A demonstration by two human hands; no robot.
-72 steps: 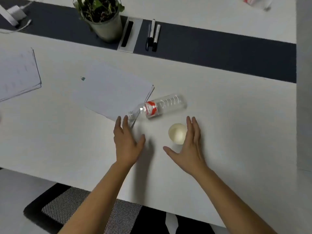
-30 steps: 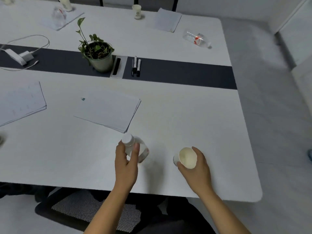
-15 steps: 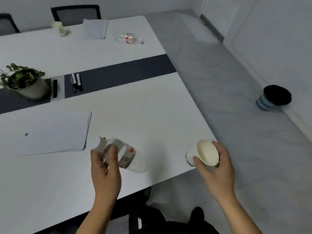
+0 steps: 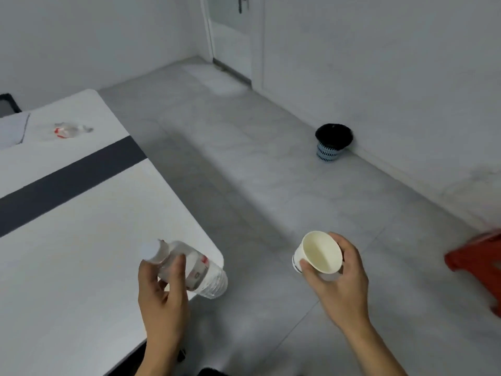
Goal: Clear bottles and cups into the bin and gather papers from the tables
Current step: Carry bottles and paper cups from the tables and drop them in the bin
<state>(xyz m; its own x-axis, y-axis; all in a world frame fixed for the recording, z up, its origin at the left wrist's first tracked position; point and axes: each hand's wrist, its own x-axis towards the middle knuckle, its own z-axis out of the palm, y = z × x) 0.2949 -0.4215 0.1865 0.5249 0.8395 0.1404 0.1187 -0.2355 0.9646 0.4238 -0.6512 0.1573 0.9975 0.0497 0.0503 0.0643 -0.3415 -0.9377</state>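
A clear plastic bottle (image 4: pixel 202 272) was gripped in the left hand (image 4: pixel 162 299), with fingers and thumb curled round its neck and shoulder, the white cap turned toward the camera. A white paper cup (image 4: pixel 320 252) was held in the right hand (image 4: pixel 339 278), with fingers wrapped round its wall; its mouth was tilted up and it looked empty. Both were held well apart from the bin (image 4: pixel 333 142) — a black-lined basket set on the floor against the wall, with bare floor between it and the hands.

The step in hand was judged to be the carry to the bin: pickup done, nothing yet dropped. The next move would call for the floor to be crossed until both hands were over the bin's mouth, and for each grip to be loosened there in turn, as the opening looked narrow.

On the table (image 4: pixel 67 213), well apart from the bin, a second bottle (image 4: pixel 70 129) lay on its side, with papers (image 4: pixel 13 128) just beside it — both yet to be collected.
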